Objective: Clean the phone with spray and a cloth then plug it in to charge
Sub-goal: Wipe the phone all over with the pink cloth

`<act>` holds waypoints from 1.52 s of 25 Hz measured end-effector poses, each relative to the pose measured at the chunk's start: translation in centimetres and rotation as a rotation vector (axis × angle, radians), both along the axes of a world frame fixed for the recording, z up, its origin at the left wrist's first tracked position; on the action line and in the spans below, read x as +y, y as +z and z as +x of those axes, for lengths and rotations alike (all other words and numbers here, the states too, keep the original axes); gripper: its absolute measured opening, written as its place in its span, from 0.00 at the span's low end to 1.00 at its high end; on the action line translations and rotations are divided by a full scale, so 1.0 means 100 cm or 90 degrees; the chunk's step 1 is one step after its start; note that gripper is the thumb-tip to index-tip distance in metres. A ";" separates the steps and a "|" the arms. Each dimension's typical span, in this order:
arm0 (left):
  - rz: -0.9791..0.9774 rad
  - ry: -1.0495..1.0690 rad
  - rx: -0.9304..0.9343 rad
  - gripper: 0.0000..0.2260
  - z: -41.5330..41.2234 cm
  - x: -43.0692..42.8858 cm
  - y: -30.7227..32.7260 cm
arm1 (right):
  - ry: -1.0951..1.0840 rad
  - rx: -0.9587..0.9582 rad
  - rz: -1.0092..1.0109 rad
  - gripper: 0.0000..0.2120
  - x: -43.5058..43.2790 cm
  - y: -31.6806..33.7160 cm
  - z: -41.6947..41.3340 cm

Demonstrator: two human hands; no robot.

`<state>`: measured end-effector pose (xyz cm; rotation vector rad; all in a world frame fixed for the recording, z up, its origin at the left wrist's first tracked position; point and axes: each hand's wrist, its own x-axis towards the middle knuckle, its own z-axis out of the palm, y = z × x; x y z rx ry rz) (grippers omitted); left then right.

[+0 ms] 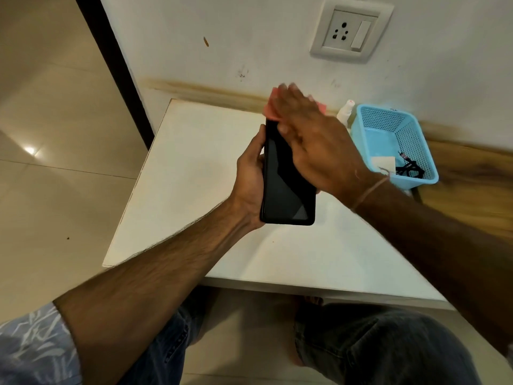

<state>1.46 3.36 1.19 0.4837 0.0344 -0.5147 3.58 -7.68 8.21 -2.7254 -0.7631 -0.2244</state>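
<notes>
My left hand [251, 176] grips a black phone [283, 184] by its left edge, screen up, above the white table [194, 168]. My right hand [313, 140] lies flat and blurred over the upper right of the screen, pressing a pink cloth [270, 108] whose edges show past the fingers at the phone's top. A white spray bottle [345, 111] stands at the back, partly hidden behind my right hand and the basket. A black charging cable [409, 169] lies inside the blue basket [405, 126].
A wall socket with a switch [351, 30] sits high on the white wall above the table. The blue basket also holds a white card. A wooden surface [472, 176] runs to the right. My knees are below the table's front edge.
</notes>
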 end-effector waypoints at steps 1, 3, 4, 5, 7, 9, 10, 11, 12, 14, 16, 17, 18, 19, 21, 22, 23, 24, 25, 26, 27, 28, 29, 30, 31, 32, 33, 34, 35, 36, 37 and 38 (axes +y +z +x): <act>0.006 0.002 0.000 0.25 0.000 0.000 0.000 | -0.021 -0.007 0.016 0.22 0.005 0.000 0.007; 0.004 0.005 0.000 0.25 -0.001 0.001 0.000 | -0.024 -0.013 0.043 0.23 0.007 -0.006 0.002; -0.005 0.004 -0.003 0.25 -0.001 0.003 0.000 | -0.003 -0.011 0.051 0.23 0.006 -0.012 -0.010; -0.012 0.002 -0.003 0.26 0.000 0.006 -0.001 | 0.025 -0.004 0.053 0.23 0.005 -0.019 -0.028; 0.012 -0.010 0.000 0.30 0.002 0.010 -0.001 | 0.075 0.015 0.039 0.23 0.000 -0.039 -0.068; 0.025 -0.020 -0.001 0.33 0.004 0.014 0.000 | 0.116 0.010 -0.005 0.23 -0.008 -0.051 -0.092; 0.020 -0.015 0.002 0.33 0.004 0.015 0.001 | 0.138 -0.002 -0.037 0.24 -0.014 -0.050 -0.092; 0.019 -0.005 0.008 0.33 0.004 0.014 0.002 | 0.145 -0.012 -0.056 0.24 -0.016 -0.046 -0.085; 0.020 0.006 0.013 0.31 0.004 0.014 0.003 | 0.128 -0.023 -0.057 0.24 -0.015 -0.040 -0.072; 0.011 0.022 0.008 0.27 0.004 0.009 0.004 | 0.030 -0.039 -0.003 0.23 -0.003 -0.024 -0.035; 0.017 0.037 0.009 0.25 0.002 0.007 0.006 | -0.059 -0.031 0.041 0.23 0.014 -0.013 -0.004; 0.011 0.038 0.010 0.25 0.002 0.007 0.006 | -0.080 -0.031 0.055 0.23 0.022 -0.014 0.001; -0.007 0.036 0.005 0.25 0.002 0.008 0.006 | -0.082 -0.038 0.062 0.23 0.027 -0.020 -0.003; -0.017 0.036 0.002 0.26 0.003 0.010 0.006 | -0.066 -0.044 0.067 0.24 0.028 -0.029 -0.015; 0.011 0.029 0.009 0.30 0.007 0.015 0.003 | -0.007 -0.043 0.071 0.24 0.025 -0.049 -0.053; 0.032 0.014 0.013 0.32 0.008 0.017 0.002 | 0.024 -0.035 0.065 0.24 0.020 -0.057 -0.071; 0.039 -0.001 0.015 0.33 0.007 0.018 0.001 | 0.037 -0.038 0.057 0.24 0.015 -0.062 -0.080; 0.035 -0.010 0.015 0.33 0.006 0.017 0.001 | 0.050 -0.056 0.059 0.24 0.007 -0.063 -0.077; 0.028 -0.015 0.015 0.33 0.006 0.014 0.001 | 0.031 -0.071 0.074 0.23 0.002 -0.059 -0.069; 0.024 -0.012 0.015 0.32 0.005 0.013 0.001 | -0.021 -0.073 0.098 0.23 -0.001 -0.056 -0.057; 0.025 -0.004 0.013 0.31 0.005 0.012 0.001 | -0.087 -0.073 0.129 0.23 0.000 -0.053 -0.041; 0.033 0.004 0.007 0.30 0.005 0.010 -0.001 | -0.146 -0.082 0.143 0.23 0.001 -0.047 -0.030; 0.040 0.002 -0.002 0.29 0.005 0.010 -0.002 | -0.185 -0.088 0.137 0.23 0.014 -0.050 -0.021; 0.041 -0.003 -0.004 0.29 0.004 0.010 -0.003 | -0.167 -0.107 0.196 0.23 0.027 -0.055 -0.019; 0.042 -0.005 0.002 0.29 0.005 0.012 -0.006 | -0.124 -0.135 0.265 0.22 0.046 -0.059 -0.024; 0.044 -0.003 0.014 0.28 0.007 0.014 -0.010 | -0.120 -0.183 0.331 0.21 0.059 -0.064 -0.030; 0.053 -0.002 0.022 0.27 0.009 0.016 -0.012 | -0.108 -0.204 0.440 0.19 0.061 -0.068 -0.033; 0.061 0.004 0.034 0.26 0.010 0.019 -0.012 | -0.085 -0.245 0.344 0.18 0.053 -0.066 -0.030; 0.064 0.011 0.051 0.25 0.012 0.021 -0.011 | -0.084 -0.207 0.280 0.17 0.038 -0.062 -0.020; 0.079 0.013 0.061 0.24 0.012 0.021 -0.011 | -0.124 -0.227 0.261 0.17 0.020 -0.063 -0.008; 0.101 0.020 0.061 0.24 0.013 0.020 -0.011 | -0.178 -0.227 0.276 0.16 0.008 -0.062 -0.001; 0.124 0.036 0.059 0.24 0.013 0.018 -0.012 | -0.215 -0.200 0.312 0.16 0.004 -0.060 -0.002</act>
